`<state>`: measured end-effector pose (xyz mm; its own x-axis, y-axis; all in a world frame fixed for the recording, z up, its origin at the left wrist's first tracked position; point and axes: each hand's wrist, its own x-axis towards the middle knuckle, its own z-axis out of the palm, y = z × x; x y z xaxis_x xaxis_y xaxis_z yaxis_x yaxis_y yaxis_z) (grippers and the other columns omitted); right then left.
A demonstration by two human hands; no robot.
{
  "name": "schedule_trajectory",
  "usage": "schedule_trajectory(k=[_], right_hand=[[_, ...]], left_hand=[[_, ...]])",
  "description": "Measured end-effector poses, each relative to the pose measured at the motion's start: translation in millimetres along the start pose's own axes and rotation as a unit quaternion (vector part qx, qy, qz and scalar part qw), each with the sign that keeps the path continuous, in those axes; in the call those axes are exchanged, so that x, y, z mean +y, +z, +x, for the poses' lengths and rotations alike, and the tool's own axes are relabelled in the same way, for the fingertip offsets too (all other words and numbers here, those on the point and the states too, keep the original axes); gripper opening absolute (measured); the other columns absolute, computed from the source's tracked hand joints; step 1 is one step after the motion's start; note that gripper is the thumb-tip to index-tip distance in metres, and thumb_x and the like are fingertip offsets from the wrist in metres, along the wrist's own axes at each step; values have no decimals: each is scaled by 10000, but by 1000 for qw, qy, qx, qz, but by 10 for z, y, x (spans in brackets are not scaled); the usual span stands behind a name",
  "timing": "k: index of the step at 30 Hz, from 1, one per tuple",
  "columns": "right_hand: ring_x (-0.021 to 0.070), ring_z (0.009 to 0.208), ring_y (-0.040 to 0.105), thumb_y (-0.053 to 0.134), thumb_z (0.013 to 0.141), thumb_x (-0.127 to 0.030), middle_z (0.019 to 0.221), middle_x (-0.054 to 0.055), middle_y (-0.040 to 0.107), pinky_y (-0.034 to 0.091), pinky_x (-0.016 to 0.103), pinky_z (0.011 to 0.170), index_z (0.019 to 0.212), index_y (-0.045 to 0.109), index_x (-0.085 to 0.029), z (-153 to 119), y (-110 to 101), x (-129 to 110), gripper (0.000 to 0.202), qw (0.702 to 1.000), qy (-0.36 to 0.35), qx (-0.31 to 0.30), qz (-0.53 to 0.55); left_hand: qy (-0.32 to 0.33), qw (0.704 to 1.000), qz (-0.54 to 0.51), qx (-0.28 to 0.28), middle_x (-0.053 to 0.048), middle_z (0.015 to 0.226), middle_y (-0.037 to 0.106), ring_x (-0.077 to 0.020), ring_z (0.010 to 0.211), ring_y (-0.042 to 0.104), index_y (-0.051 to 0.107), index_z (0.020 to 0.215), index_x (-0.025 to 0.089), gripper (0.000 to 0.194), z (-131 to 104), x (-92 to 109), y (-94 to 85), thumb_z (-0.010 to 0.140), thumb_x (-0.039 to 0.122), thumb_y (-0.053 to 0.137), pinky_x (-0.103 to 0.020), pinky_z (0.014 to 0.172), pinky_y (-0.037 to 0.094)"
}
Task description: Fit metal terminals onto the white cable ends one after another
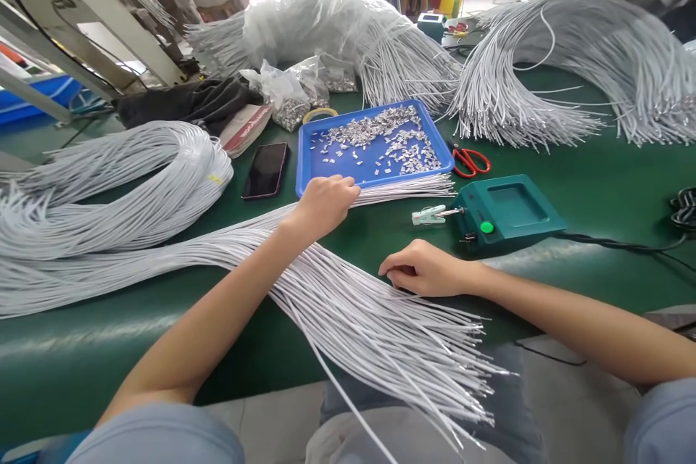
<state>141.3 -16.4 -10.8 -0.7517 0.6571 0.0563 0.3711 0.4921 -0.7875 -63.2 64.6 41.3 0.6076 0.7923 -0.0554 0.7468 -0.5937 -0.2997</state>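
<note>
My left hand (329, 204) is closed over a thin bundle of white wires (405, 190) along the near rim of a blue tray (299, 167). Small metal terminals (375, 127) lie scattered in that tray. Lower down, a wider fan of white wires (375, 326) spreads toward the table's front edge, its tips bare and shiny. At the upper edge of this fan rests my right hand (427, 268), fingers curled and fingertips together against the wires; whatever is between them is hidden. Right of the tray sits a green device (508, 214) with a light clip (429, 215) on its rod.
Red-handled scissors (472, 162) and a phone (264, 170) flank the tray. Coiled wire bundles lie at left (163, 188) and back right (544, 72); a plastic-wrapped bundle (326, 22) is behind. Bags of terminals (291, 98) stand nearby. A black cord (614, 241) runs right.
</note>
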Motion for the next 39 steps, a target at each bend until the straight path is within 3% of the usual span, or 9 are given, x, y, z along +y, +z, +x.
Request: schedule_trajectory(k=[5, 10, 13, 16, 23, 25, 28, 32, 39], right_hand=[[77, 489, 530, 506, 815, -102, 663, 23, 729, 392, 194, 546, 944, 741, -127, 5, -13, -2, 270, 1000, -3, 5, 8], [71, 489, 534, 500, 811, -97, 642, 13, 713, 405, 185, 548, 927, 741, -124, 18, -7, 14, 268, 1000, 0, 7, 16], [78, 516, 574, 481, 807, -82, 627, 8, 700, 424, 183, 568, 943, 734, -118, 27, -8, 26, 290, 999, 7, 5, 38], [96, 571, 576, 514, 794, -99, 640, 5, 682, 409, 192, 561, 841, 730, -115, 29, -28, 24, 221, 999, 6, -2, 35], [70, 543, 456, 471, 809, -93, 619, -16, 626, 364, 201, 540, 978, 727, -98, 33, -65, 43, 307, 999, 21, 23, 33], [75, 573, 481, 513, 784, -102, 657, -13, 641, 377, 199, 547, 943, 717, -108, 35, -81, 70, 259, 999, 11, 5, 52], [84, 562, 505, 564, 748, -138, 619, -23, 607, 385, 199, 519, 768, 670, -125, 44, -103, 105, 108, 993, 15, 0, 115], [66, 458, 501, 465, 792, -140, 563, -47, 541, 394, 191, 465, 707, 560, -162, 55, -90, 100, 130, 974, 111, 93, 174], [72, 539, 527, 521, 845, -242, 681, -38, 559, 421, 203, 489, 921, 532, -188, 20, -104, 19, 93, 922, 91, 342, 158]], left_hand=[[-47, 985, -135, 100, -111, 935, 663, -205, 774, 620, 663, 945, 111, 253, 8, -40, 1, 903, 136, 415, -295, 630, 390], [-57, 880, -416, 222, -12, 595, 549, -111, 546, 456, 543, 612, 170, 268, -31, -38, -123, 844, 305, 549, -237, 549, 371], [20, 830, -532, 168, -2, 534, 544, -89, 465, 398, 578, 596, 181, 274, -143, 120, -295, 817, 343, 596, -223, 460, 315], [140, 816, -557, 65, -18, 573, 616, -95, 473, 453, 676, 668, 198, 242, -316, 429, -400, 845, 353, 620, -230, 491, 360], [292, 773, -561, -42, -59, 748, 728, -120, 607, 582, 744, 902, 161, 153, -550, 1070, -160, 871, 281, 655, -242, 593, 426], [269, 744, -610, -45, -61, 752, 727, -120, 618, 594, 747, 924, 151, 171, -489, 1066, -71, 849, 289, 680, -232, 591, 442], [153, 652, -742, -6, -29, 627, 665, -108, 536, 570, 719, 827, 141, 238, -316, 926, 36, 843, 374, 672, -225, 561, 472], [2, 540, -840, 50, 11, 559, 596, -97, 498, 564, 635, 723, 142, 372, -102, 712, 152, 761, 499, 734, -220, 535, 492], [-53, 489, -869, 59, 12, 616, 621, -85, 513, 588, 680, 766, 124, 392, -47, 688, 207, 626, 447, 852, -196, 510, 477]])
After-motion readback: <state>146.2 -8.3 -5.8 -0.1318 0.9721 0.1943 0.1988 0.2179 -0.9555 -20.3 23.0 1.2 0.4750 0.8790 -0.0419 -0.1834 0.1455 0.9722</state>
